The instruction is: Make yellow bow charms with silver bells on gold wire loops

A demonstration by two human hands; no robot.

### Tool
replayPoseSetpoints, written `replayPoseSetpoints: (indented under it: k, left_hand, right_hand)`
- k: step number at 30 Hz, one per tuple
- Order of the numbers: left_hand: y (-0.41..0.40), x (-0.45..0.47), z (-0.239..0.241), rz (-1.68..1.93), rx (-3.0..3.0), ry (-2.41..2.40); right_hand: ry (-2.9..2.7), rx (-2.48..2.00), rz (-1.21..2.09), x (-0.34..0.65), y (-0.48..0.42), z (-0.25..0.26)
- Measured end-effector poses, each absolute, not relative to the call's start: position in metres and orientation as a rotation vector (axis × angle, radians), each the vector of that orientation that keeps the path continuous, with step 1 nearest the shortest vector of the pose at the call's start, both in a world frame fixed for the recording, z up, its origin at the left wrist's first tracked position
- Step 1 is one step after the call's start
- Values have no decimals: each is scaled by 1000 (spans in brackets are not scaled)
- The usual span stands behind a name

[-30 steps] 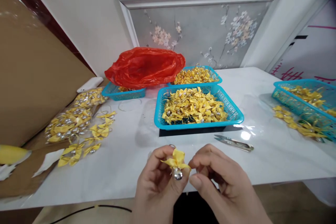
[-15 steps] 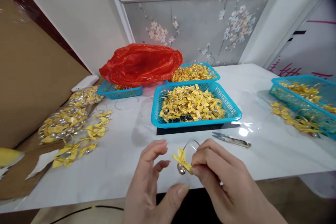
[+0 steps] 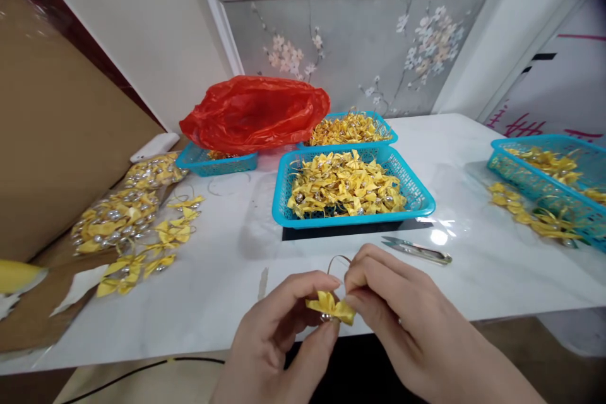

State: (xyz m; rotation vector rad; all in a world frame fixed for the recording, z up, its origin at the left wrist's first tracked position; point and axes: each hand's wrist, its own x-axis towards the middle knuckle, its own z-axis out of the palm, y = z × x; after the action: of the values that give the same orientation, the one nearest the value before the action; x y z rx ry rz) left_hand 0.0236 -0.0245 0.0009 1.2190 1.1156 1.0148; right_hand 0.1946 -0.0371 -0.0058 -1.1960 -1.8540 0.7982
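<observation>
Both hands, left [image 3: 279, 334] and right [image 3: 402, 322], pinch one yellow bow [image 3: 331, 308] at the table's [image 3: 227, 265] near edge; pinch softly, so it stays flat.

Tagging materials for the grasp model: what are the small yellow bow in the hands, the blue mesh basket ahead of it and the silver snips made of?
Small yellow bow: looks like satin ribbon, slight sheen, crisp folds; a shiny silver bell, probably metal, hangs under it.
Blue mesh basket: moulded plastic, glossy, perforated walls.
Silver snips: bare metal, mirror-like glint.
</observation>
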Motion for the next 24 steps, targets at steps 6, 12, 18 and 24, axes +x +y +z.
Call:
replayPoseSetpoints:
  k: [6,12,18,24]
  left_hand:
    - [-22,21,1,1018,1189,1056]
    - [-16,19,5,925,1258,993]
    - [-12,9,2,805,598,897]
    - [-13,4,-10,825,231,630]
  right_hand:
    - [-1820,-1169,815,194,-35,-4]
    - [-1838,-1177,818,192,-34,1]
    - [-1608,-1061,660,194,-37,-1]
    - [-1388,-1025,821,183,-55,-21]
